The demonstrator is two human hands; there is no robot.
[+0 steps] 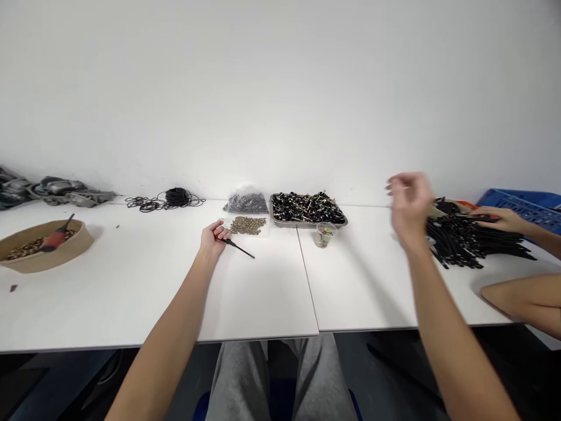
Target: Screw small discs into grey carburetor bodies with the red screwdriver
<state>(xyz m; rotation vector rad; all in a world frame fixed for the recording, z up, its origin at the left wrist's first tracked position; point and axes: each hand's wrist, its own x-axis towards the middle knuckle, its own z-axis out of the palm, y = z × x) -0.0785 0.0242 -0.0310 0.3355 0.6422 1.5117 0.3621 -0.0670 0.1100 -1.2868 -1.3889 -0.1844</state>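
My left hand (214, 238) is closed around the red handle of a screwdriver (239, 248), whose dark shaft slants to the right over the white table. Just beyond it lies a heap of small brass-coloured pieces (248, 225) on a clear tray or sheet. My right hand (409, 204) is raised above the right side of the table, left of a pile of black strap-like pieces (467, 237). Its fingers look bent but are smeared by motion, so whether they hold anything is unclear. Between my hands stands a clear plastic cup (325, 235) with small greenish bits inside.
A metal tray (287, 224) heaped with black and brassy parts and a bag of dark pieces (248, 202) sit by the wall. Leftward are black cord (176, 197) and a tan bowl (52, 260). Another person's hand (499, 219) is at the black pile, near a blue basket (526, 204).
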